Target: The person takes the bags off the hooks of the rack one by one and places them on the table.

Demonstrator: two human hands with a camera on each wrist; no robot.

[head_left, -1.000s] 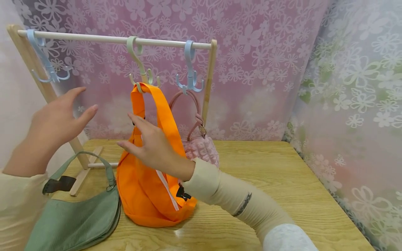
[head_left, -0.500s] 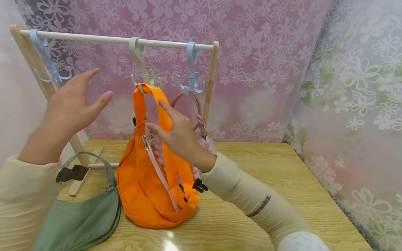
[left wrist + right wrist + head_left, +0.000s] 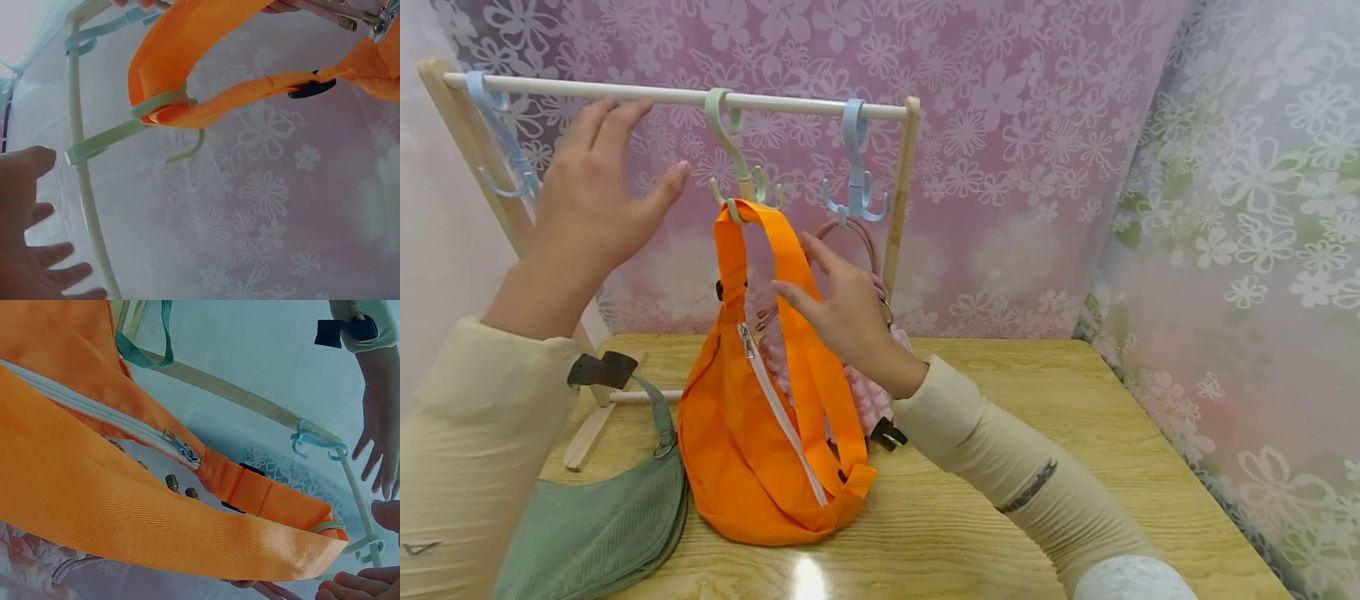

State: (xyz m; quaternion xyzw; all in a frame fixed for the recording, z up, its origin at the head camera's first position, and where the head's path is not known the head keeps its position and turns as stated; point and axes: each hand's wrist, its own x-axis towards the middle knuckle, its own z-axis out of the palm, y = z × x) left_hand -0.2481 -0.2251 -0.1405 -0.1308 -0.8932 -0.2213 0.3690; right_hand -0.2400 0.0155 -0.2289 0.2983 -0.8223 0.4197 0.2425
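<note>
An orange sling bag (image 3: 752, 450) hangs by its strap (image 3: 790, 275) from a pale green hook (image 3: 741, 179) on the wooden rail (image 3: 797, 104); its bottom rests on the table. My right hand (image 3: 829, 289) is open, with straight fingers against the strap's right side, in front of a pink bag (image 3: 868, 392) that hangs on a blue hook (image 3: 853, 196). My left hand (image 3: 613, 179) is raised and open just below the rail, left of the green hook, holding nothing. The left wrist view shows spread fingers (image 3: 37, 262) beside the rail (image 3: 87, 187) and the strap looped on the green hook (image 3: 156, 106).
A green shoulder bag (image 3: 595, 525) lies on the wooden table (image 3: 1037, 392) at the front left, by the rack's foot (image 3: 598, 421). Another blue hook (image 3: 501, 142) hangs at the rail's left end. Floral curtains (image 3: 1240, 208) close off the back and right.
My left hand has risen from beside the rack leg to just under the rail. My right hand moved right, from in front of the orange bag to its strap. The bag's zipper side now shows.
</note>
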